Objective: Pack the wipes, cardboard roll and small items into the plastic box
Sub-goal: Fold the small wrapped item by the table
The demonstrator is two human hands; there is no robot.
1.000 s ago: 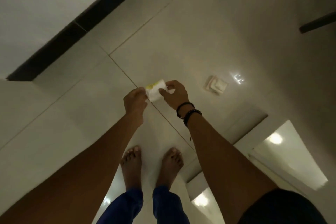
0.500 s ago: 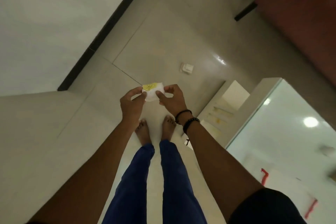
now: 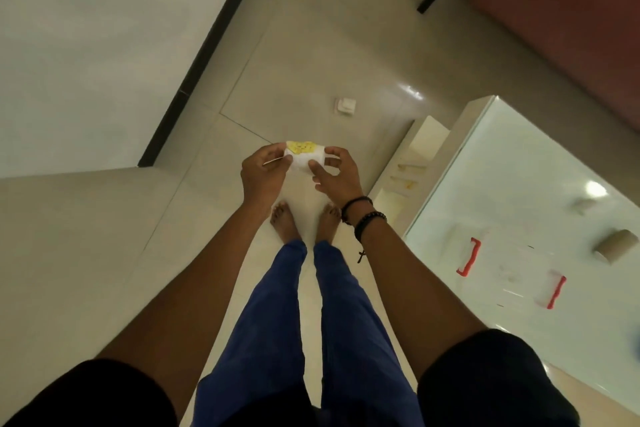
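Observation:
I stand on a tiled floor and hold a small white wipes pack (image 3: 304, 157) with a yellow label in front of me, above my feet. My left hand (image 3: 264, 173) pinches its left end and my right hand (image 3: 335, 174) grips its right side. To my right, on a white glass-topped table (image 3: 512, 163), stands a clear plastic box (image 3: 509, 270) with red clip handles. A brown cardboard roll (image 3: 616, 246) lies on the table just right of the box. A small pale item (image 3: 585, 205) lies farther back on the table.
A small white square object (image 3: 345, 105) lies on the floor ahead of me. A white wall with a black skirting (image 3: 204, 52) runs along the left. A dark red sofa (image 3: 554, 10) fills the far right corner. Shelves show under the table's near end.
The view has swung back and to the right, bringing the table, box and roll into sight. Both hands still hold the wipes pack, now turned with its yellow label upward.

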